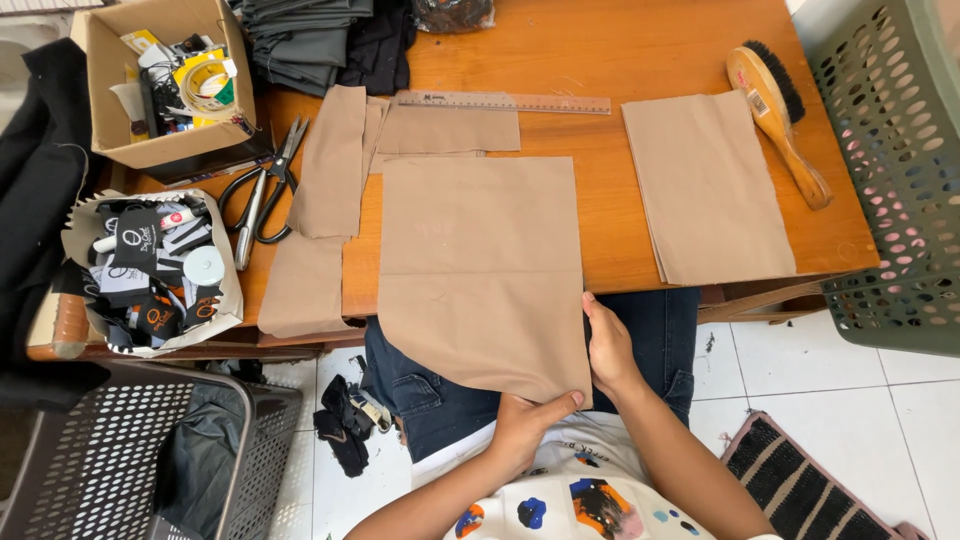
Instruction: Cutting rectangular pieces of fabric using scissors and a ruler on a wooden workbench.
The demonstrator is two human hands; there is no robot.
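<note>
Pinching the near right corner of a large tan fabric panel (480, 270): left hand (525, 425) from below, thumb lying on top of the cloth with the other fingers curling out of sight beneath it, and right hand (608, 350) pressing flat against the panel's right edge, fingers together and extended.

Hanging off the front edge of the wooden table (600, 200), over blue-jeaned knees, with the far half of that panel resting flat on the wood.

Lying well to the right, a second tan fabric stack (710, 185); just left of the big panel, narrower tan strips (330, 165), one drooping over the table's edge.

Standing off the right end, a green perforated laundry basket (895, 170); sitting below left, a dark basket (120, 460).

Holding tape rolls and oddments at the far left corner, a cardboard box (160, 75); brimming with black and white labels, a paper tray (150, 270).

Resting along the far side, a metal ruler (505, 102); beside the right stack, a wooden brush (775, 110); between box and strips, black-handled scissors (262, 190).
</note>
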